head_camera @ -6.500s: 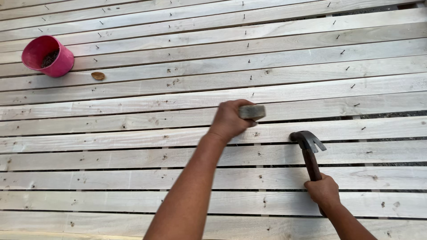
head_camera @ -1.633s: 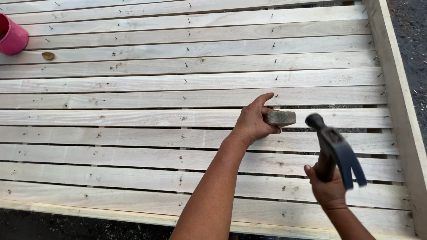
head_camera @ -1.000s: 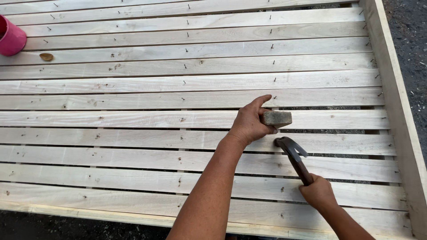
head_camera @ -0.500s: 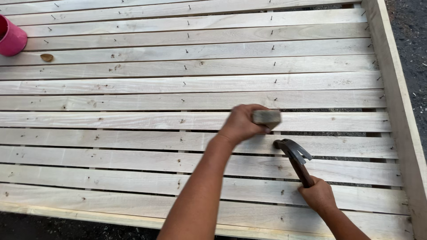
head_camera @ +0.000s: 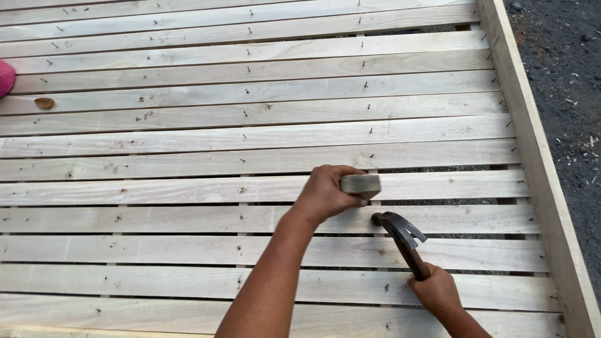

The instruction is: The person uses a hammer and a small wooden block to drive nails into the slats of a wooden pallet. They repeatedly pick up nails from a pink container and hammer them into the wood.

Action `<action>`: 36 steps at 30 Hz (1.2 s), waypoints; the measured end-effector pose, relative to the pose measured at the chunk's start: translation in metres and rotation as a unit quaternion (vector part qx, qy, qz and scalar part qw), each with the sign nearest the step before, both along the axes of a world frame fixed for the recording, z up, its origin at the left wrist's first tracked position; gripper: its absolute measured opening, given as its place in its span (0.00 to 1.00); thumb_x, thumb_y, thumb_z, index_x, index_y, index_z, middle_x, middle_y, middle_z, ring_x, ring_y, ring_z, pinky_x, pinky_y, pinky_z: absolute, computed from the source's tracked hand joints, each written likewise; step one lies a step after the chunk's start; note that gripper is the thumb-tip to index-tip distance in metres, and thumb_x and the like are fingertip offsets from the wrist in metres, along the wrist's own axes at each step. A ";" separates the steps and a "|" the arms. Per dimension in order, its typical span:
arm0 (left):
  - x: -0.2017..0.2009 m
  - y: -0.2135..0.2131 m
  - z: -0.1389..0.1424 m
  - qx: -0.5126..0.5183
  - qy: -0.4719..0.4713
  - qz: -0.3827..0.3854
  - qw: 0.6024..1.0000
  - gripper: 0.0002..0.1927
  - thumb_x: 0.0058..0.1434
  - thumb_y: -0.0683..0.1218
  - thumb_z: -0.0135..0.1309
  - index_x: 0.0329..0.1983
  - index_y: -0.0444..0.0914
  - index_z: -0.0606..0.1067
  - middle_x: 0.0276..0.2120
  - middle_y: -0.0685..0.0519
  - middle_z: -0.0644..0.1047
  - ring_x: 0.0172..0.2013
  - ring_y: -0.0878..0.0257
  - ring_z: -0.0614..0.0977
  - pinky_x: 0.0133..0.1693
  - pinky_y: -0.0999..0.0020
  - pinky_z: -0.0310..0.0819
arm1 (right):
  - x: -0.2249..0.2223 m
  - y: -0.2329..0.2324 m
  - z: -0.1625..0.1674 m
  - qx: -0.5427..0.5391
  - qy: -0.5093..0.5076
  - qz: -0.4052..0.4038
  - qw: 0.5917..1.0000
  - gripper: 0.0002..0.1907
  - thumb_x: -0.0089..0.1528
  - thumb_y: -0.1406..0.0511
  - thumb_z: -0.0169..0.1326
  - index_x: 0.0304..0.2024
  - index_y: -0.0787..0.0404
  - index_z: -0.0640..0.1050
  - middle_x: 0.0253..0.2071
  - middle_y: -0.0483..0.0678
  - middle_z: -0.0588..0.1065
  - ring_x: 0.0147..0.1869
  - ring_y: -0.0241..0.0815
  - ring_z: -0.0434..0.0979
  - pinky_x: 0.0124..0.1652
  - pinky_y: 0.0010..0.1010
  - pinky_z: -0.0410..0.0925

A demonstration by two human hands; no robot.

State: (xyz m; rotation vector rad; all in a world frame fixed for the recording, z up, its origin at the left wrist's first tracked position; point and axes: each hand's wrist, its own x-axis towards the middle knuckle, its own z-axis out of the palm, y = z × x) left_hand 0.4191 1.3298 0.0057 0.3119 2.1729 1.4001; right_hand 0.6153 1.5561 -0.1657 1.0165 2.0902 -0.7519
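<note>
My left hand (head_camera: 327, 191) grips a small grey wooden block (head_camera: 361, 185) and holds it against a gap between two pale slats of a wide slatted wooden frame (head_camera: 188, 138). My right hand (head_camera: 435, 291) holds a claw hammer (head_camera: 400, 235) by its dark handle. The hammer's head rests low on the slat just below the block, a little to the block's right. Small nails stand partly driven in rows along the slats.
A thick side rail (head_camera: 532, 156) bounds the frame on the right, with dark gravel ground (head_camera: 563, 69) beyond it. The edge of a pink bucket (head_camera: 5, 76) shows at the far left, next to a small brown wood chip (head_camera: 44, 102).
The hammer swung down from a raised position onto the slat under the block. My left hand turned over the block and shifted it slightly left.
</note>
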 end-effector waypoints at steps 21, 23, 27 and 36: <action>-0.008 -0.001 0.013 -0.016 -0.068 0.008 0.998 0.26 0.44 0.41 0.71 0.49 0.46 0.81 0.45 0.57 0.84 0.42 0.69 0.85 0.52 0.74 0.82 | 0.002 0.003 -0.006 -0.008 0.002 -0.020 1.000 0.13 0.58 0.61 0.63 0.45 0.55 0.85 0.32 0.50 0.81 0.38 0.45 0.83 0.46 0.38 0.73; -0.006 -0.005 0.015 0.002 -0.077 0.019 0.997 0.26 0.43 0.41 0.70 0.49 0.46 0.82 0.45 0.57 0.85 0.42 0.69 0.86 0.51 0.74 0.83 | 0.004 0.004 -0.008 -0.013 -0.011 -0.032 0.999 0.14 0.59 0.61 0.63 0.46 0.55 0.85 0.32 0.51 0.81 0.38 0.48 0.84 0.46 0.39 0.73; 0.009 0.019 0.017 -0.073 -0.060 -0.022 0.995 0.26 0.46 0.42 0.70 0.50 0.47 0.81 0.45 0.55 0.84 0.43 0.65 0.86 0.52 0.72 0.82 | 0.007 0.004 -0.014 -0.012 0.016 -0.035 0.999 0.15 0.58 0.60 0.64 0.45 0.56 0.85 0.32 0.51 0.81 0.39 0.48 0.83 0.45 0.39 0.73; 0.005 -0.003 0.010 -0.001 -0.053 0.005 0.999 0.24 0.44 0.44 0.70 0.48 0.47 0.82 0.44 0.57 0.85 0.42 0.68 0.86 0.48 0.73 0.82 | 0.009 0.006 -0.019 -0.004 0.011 -0.036 0.999 0.15 0.57 0.59 0.64 0.45 0.58 0.85 0.32 0.54 0.81 0.37 0.49 0.83 0.45 0.40 0.73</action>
